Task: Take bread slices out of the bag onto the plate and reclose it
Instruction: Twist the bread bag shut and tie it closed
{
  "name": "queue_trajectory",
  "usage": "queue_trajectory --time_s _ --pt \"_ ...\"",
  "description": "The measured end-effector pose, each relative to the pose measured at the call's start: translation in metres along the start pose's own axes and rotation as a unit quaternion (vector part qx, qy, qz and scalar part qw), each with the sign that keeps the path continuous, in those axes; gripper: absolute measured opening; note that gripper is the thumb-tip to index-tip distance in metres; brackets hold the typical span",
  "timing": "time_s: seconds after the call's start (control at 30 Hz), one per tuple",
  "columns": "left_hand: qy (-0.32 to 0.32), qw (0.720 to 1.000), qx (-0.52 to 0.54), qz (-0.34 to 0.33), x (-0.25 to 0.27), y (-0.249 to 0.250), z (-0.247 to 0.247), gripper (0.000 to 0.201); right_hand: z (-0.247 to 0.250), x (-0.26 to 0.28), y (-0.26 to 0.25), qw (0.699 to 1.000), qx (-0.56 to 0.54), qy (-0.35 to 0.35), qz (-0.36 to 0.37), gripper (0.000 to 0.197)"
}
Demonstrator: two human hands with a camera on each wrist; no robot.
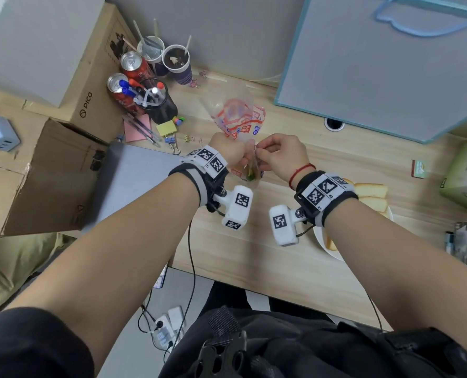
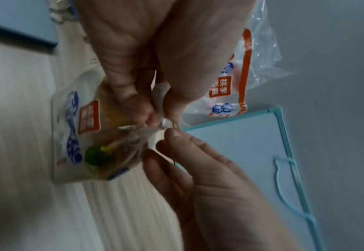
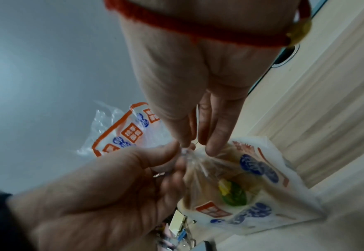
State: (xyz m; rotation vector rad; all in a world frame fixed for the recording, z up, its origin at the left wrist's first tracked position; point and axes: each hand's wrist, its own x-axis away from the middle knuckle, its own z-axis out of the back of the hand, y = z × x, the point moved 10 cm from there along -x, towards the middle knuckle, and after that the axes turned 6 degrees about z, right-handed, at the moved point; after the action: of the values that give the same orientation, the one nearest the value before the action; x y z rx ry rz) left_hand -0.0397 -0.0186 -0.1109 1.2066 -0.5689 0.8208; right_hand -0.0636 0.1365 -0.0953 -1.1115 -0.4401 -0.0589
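Note:
The printed clear bread bag stands on the wooden desk between my hands, with its loose top flaring up behind them. My left hand grips the twisted neck of the bag. My right hand pinches a thin wire tie between thumb and fingers, right at that neck. Bread shows inside the bag. Bread slices lie on a white plate to the right, partly hidden by my right wrist.
Cans, cups and a pen holder crowd the back left, with binder clips nearby. A grey laptop lies at the left. A teal-edged board leans at the back right, and a green box stands at the far right.

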Motion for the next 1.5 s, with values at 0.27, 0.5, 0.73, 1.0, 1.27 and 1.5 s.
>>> queue_trajectory --time_s 0.27,0.5,0.73,1.0,1.27,1.5 --pt "0.091 0.974 -0.184 -0.095 0.014 0.025 0.014 0.044 -0.020 -0.008 -0.012 0.959 0.256 -0.044 0.116 0.028" --pt "0.008 0.984 -0.124 -0.124 0.012 0.019 0.011 0.047 -0.019 -0.004 -0.011 0.983 0.101 -0.133 0.071 0.060" --pt "-0.049 0.982 -0.121 -0.135 0.035 0.046 0.015 0.015 0.004 -0.011 -0.017 0.964 0.217 -0.107 0.113 0.083" --pt "-0.080 0.980 -0.089 -0.157 0.057 0.062 0.007 0.016 -0.024 0.006 -0.026 0.962 0.159 -0.200 0.100 0.087" --pt "0.068 0.993 0.058 -0.077 0.024 0.032 0.035 0.006 -0.012 0.015 -0.032 0.940 0.294 0.011 0.171 0.077" --pt "0.114 0.986 0.111 -0.044 0.016 0.017 0.050 0.047 -0.026 0.017 -0.017 0.922 0.351 -0.012 0.161 0.063"
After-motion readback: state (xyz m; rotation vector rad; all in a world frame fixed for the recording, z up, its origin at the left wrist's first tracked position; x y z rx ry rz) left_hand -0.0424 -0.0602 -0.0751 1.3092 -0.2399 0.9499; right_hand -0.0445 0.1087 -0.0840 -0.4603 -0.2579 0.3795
